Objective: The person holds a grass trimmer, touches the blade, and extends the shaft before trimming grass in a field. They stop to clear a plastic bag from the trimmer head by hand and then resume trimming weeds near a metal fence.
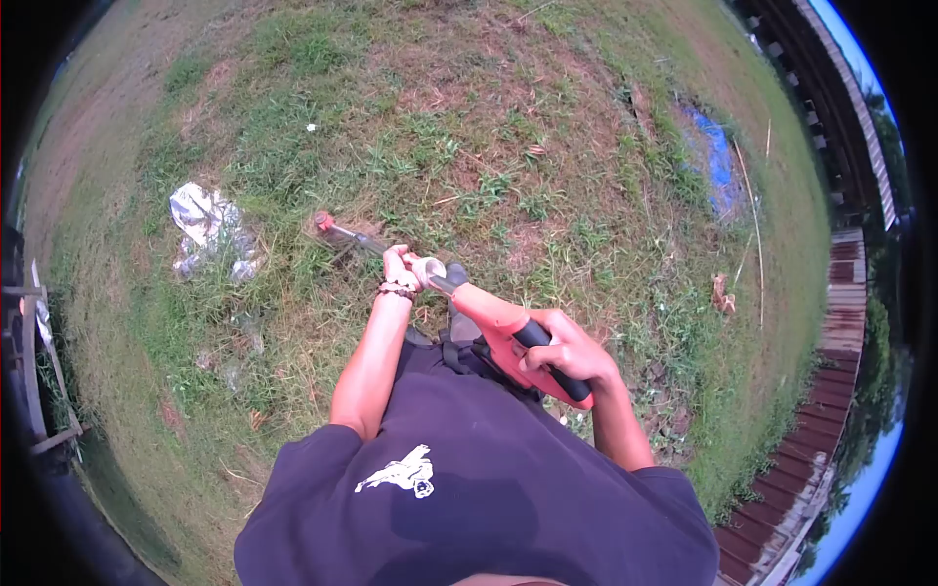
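A long orange and black grass trimmer (489, 311) lies diagonally across the front of my body. My right hand (570, 350) is wrapped round its black rear handle, at the right of my waist. Farther forward, my left hand (401, 269) grips the trimmer beside a pale round part on the shaft; a beaded bracelet is on that wrist. The shaft runs on to the upper left, where the red head (323, 222) sits low over the grass. Grass partly hides what is under the head.
Crumpled silvery plastic (203, 217) lies in the grass at the left. A blue sheet (718, 161) and a long thin stick (754, 225) are at the right. Rusty metal sheeting (806, 430) edges the lower right, and a wooden frame (37, 366) stands at the far left.
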`<action>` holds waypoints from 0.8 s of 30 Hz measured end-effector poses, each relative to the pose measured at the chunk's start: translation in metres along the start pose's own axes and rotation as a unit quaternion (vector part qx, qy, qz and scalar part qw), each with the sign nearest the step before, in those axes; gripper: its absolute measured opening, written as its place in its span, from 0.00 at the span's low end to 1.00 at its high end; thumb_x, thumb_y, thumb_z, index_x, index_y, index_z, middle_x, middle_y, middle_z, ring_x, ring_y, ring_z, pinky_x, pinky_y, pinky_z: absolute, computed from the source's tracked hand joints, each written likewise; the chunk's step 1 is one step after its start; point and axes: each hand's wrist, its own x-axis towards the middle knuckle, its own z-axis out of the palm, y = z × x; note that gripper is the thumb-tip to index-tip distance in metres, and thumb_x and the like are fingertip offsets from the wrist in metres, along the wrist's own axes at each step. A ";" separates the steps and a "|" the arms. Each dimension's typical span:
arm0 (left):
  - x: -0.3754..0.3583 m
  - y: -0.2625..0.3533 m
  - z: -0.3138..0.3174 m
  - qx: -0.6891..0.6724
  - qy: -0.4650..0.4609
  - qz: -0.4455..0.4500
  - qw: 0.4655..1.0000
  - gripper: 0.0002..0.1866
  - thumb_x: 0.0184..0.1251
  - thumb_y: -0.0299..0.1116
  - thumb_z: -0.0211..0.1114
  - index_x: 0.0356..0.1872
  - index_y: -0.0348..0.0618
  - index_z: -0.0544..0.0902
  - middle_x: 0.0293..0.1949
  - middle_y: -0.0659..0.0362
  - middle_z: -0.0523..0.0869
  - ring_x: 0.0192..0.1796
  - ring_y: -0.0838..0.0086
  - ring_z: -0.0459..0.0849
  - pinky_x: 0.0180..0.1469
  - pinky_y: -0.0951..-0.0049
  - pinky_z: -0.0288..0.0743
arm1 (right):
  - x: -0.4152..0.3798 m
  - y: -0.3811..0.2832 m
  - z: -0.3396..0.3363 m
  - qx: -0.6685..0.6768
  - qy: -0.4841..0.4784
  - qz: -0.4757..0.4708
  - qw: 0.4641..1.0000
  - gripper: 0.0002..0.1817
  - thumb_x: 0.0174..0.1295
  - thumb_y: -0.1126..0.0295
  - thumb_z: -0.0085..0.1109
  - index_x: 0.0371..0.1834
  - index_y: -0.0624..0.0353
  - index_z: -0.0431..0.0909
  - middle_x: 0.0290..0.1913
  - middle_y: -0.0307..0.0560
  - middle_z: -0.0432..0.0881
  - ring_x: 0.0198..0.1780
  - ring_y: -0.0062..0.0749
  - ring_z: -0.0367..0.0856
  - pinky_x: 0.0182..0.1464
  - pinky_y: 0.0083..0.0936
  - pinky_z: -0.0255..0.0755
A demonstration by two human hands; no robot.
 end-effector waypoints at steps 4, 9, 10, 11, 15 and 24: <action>-0.023 0.000 -0.011 -0.005 0.002 0.003 1.000 0.16 0.60 0.35 0.56 0.15 0.54 0.62 0.11 0.69 0.66 0.12 0.81 0.65 0.17 0.78 0.65 | -0.001 0.008 0.002 -0.009 -0.039 -0.013 0.999 0.20 0.39 0.68 0.63 0.38 0.66 0.75 0.26 0.44 0.77 0.26 0.28 0.75 0.31 0.27 0.69; -0.019 -0.002 -0.001 -0.003 -0.057 -0.005 0.998 0.17 0.60 0.38 0.57 0.15 0.53 0.61 0.12 0.70 0.64 0.12 0.80 0.66 0.17 0.79 0.66 | -0.006 0.011 -0.008 -0.090 -0.018 -0.069 0.993 0.24 0.45 0.62 0.66 0.43 0.66 0.74 0.29 0.50 0.78 0.31 0.37 0.77 0.36 0.34 0.71; -0.014 -0.002 0.006 -0.003 -0.080 -0.028 0.996 0.17 0.60 0.38 0.56 0.15 0.53 0.62 0.12 0.69 0.65 0.12 0.80 0.66 0.17 0.78 0.66 | -0.009 0.004 -0.019 -0.083 -0.037 -0.034 0.995 0.26 0.46 0.62 0.67 0.45 0.66 0.74 0.29 0.51 0.78 0.33 0.39 0.77 0.38 0.35 0.71; -0.006 -0.002 0.015 0.031 -0.070 -0.017 0.997 0.17 0.60 0.39 0.56 0.15 0.52 0.62 0.12 0.69 0.65 0.12 0.79 0.66 0.18 0.77 0.67 | -0.013 0.008 -0.026 -0.078 -0.034 -0.032 0.996 0.26 0.46 0.61 0.67 0.45 0.66 0.74 0.27 0.50 0.79 0.29 0.38 0.78 0.35 0.35 0.71; 0.029 -0.023 0.068 0.153 -0.066 0.025 0.986 0.17 0.59 0.40 0.57 0.15 0.52 0.63 0.12 0.68 0.65 0.14 0.78 0.67 0.22 0.73 0.69 | -0.013 0.055 -0.058 0.046 -0.023 -0.055 0.997 0.23 0.49 0.63 0.66 0.46 0.64 0.73 0.22 0.44 0.80 0.20 0.27 0.79 0.24 0.26 0.74; 0.090 -0.146 0.206 0.298 -0.126 -0.099 0.941 0.17 0.60 0.40 0.59 0.16 0.52 0.64 0.12 0.70 0.66 0.16 0.81 0.68 0.21 0.78 0.67 | -0.059 0.106 -0.105 0.236 0.152 -0.094 0.955 0.33 0.46 0.74 0.59 0.60 0.69 0.65 0.22 0.42 0.80 0.18 0.23 0.78 0.21 0.22 0.74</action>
